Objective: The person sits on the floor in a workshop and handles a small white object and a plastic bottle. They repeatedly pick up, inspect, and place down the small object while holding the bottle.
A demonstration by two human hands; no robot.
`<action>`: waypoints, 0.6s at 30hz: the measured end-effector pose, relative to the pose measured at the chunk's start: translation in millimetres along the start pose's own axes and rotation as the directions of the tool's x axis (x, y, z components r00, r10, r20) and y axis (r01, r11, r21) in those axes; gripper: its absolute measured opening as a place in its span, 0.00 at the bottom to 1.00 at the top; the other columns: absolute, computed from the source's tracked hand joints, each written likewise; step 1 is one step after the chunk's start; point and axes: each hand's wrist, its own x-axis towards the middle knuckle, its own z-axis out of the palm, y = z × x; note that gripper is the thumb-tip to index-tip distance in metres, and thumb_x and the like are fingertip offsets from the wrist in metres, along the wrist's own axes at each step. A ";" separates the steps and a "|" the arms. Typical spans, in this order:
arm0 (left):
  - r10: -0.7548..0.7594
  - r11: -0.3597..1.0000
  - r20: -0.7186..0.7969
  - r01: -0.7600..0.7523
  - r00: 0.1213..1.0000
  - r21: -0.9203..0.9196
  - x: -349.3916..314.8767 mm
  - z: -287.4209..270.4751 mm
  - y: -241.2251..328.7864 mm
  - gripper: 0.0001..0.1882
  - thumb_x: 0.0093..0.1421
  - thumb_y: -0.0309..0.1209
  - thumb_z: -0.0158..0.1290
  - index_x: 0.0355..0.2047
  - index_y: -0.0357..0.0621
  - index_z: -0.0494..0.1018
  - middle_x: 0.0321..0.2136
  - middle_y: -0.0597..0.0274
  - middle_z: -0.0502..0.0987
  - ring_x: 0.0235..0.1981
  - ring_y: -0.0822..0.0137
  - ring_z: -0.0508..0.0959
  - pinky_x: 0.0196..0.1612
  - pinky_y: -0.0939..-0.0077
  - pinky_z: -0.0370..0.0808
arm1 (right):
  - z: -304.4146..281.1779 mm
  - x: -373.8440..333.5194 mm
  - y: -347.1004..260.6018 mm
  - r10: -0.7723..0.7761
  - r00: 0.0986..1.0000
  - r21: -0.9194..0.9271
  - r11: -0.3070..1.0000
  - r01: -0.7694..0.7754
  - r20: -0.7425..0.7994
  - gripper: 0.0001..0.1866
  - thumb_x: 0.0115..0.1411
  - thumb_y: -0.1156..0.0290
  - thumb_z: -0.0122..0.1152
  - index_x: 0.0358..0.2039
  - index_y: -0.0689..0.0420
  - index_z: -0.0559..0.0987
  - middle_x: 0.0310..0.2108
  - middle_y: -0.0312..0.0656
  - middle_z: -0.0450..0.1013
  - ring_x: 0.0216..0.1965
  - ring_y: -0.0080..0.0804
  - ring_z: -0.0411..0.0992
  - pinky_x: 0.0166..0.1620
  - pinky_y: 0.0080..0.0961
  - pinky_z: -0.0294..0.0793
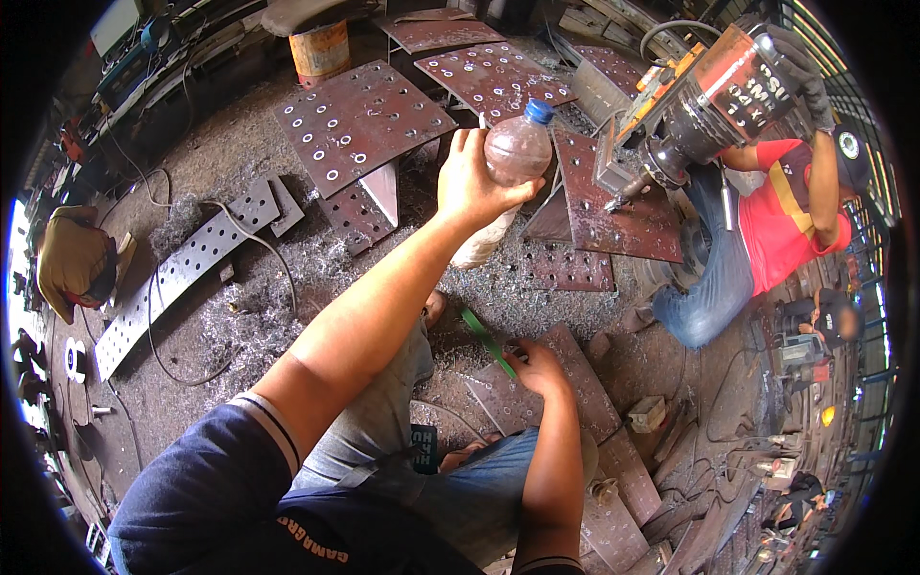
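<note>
My left hand (471,187) is closed round a clear plastic bottle (518,149) with a blue cap, lifted in front of me at arm's length. The bottle's lower part shows whitish below my hand. My right hand (537,367), lower down beside my knee, is closed on one end of a thin green strip (487,342); its exact kind is unclear. Under that hand lies a brown steel plate (513,401). Beyond the bottle, drilled steel plates (359,120) rest at a tilt, with chalk-white rings around several holes.
At the right, a person in a red shirt (781,216) handles a large drilling machine (704,105) over a plate (613,206). Metal shavings (259,331) litter the floor. A curved perforated strip (182,273) and a loose cable (278,254) lie left. A rusty drum (321,53) stands behind.
</note>
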 end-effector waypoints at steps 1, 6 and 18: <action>-0.005 1.000 0.007 0.005 1.000 -0.004 0.2 -0.3 0.6 0.48 0.37 0.56 0.75 0.50 0.35 0.71 0.45 0.47 0.73 0.48 0.46 0.78 0.49 0.54 0.78 | 0.0 0.0 0.6 -0.007 1.000 -0.009 1.000 0.007 -0.009 0.30 0.64 0.50 0.65 0.58 0.60 0.79 0.49 0.58 0.80 0.47 0.52 0.81 0.50 0.42 0.79; 0.003 1.000 -0.010 -0.003 1.000 -0.001 1.0 0.0 -3.1 0.49 0.36 0.56 0.75 0.51 0.35 0.70 0.45 0.47 0.72 0.47 0.47 0.79 0.48 0.54 0.79 | -3.7 -1.5 -5.7 0.000 1.000 0.001 1.000 0.000 0.000 0.31 0.64 0.49 0.65 0.58 0.60 0.78 0.50 0.58 0.79 0.48 0.53 0.81 0.51 0.42 0.79; 0.036 0.999 -0.044 -0.036 0.998 0.018 0.7 0.9 -2.6 0.47 0.35 0.58 0.75 0.47 0.36 0.72 0.45 0.47 0.72 0.45 0.47 0.80 0.47 0.55 0.80 | -7.3 -4.1 -12.0 0.040 0.999 -0.005 0.999 -0.040 0.008 0.33 0.63 0.48 0.65 0.59 0.61 0.78 0.51 0.60 0.78 0.49 0.54 0.80 0.51 0.42 0.79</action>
